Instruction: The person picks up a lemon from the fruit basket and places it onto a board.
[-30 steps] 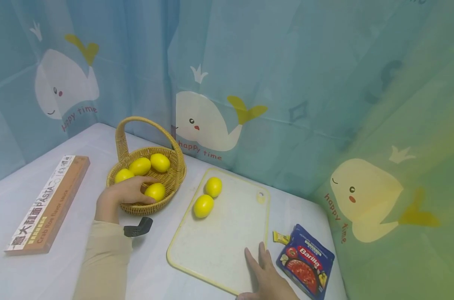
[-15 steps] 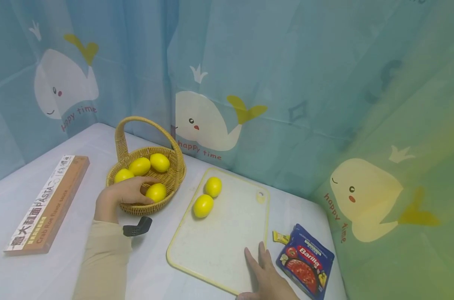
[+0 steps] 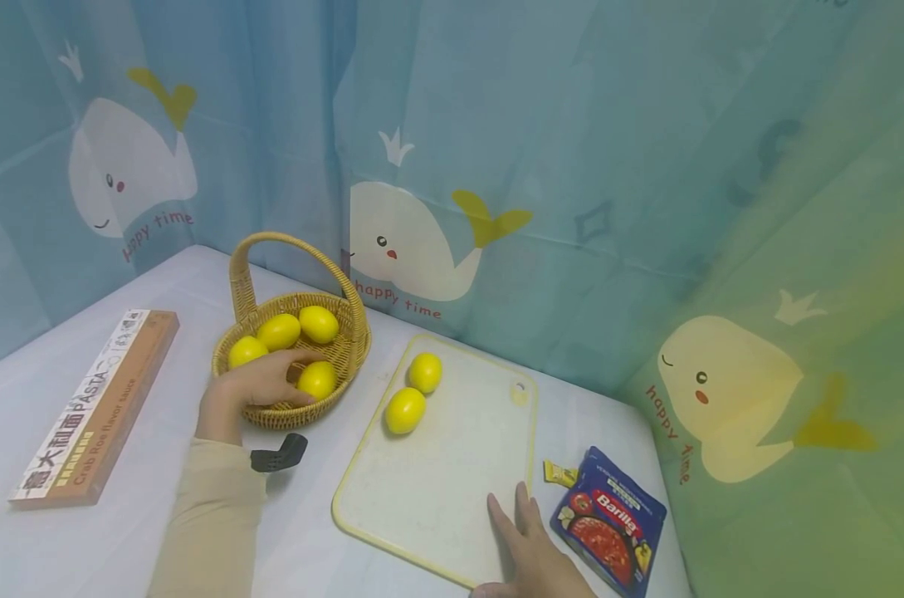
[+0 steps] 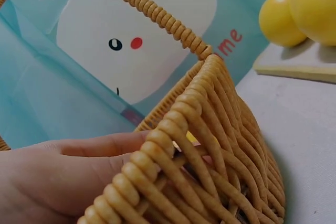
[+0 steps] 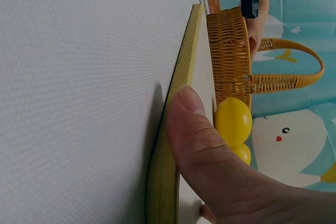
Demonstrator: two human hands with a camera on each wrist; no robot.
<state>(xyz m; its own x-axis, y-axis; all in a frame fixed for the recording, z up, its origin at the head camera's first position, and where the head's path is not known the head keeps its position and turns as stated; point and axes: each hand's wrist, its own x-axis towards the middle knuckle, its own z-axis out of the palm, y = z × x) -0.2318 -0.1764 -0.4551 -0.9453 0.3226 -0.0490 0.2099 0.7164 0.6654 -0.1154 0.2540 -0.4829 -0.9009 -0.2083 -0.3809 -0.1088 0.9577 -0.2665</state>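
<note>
My left hand (image 3: 268, 380) reaches over the near rim of a wicker basket (image 3: 272, 418) and grips a lemon (image 3: 317, 381) between thumb and fingers. Beside it in the basket lie more lemons: one at the left (image 3: 246, 352), two toward the back. In the left wrist view, the basket's rim hides most of the held lemon. My right hand (image 3: 535, 558) rests with spread fingers on the lower right edge of a white cutting board (image 3: 452, 490). Its thumb (image 5: 197, 135) presses the board's yellow edge in the right wrist view. Two lemons (image 3: 405, 411) touch on the board.
A pasta box (image 3: 96, 407) lies at the left of the table. Right of the board are a blue Barilla sauce pouch (image 3: 612, 523) and a small yellow packet (image 3: 559, 473). The basket's tall handle (image 3: 295, 239) arches above it. A whale-print curtain (image 3: 571, 124) stands behind.
The left hand and the lemon it grips have shifted slightly right inside the basket. My right hand, the board and its two lemons have stayed in place.
</note>
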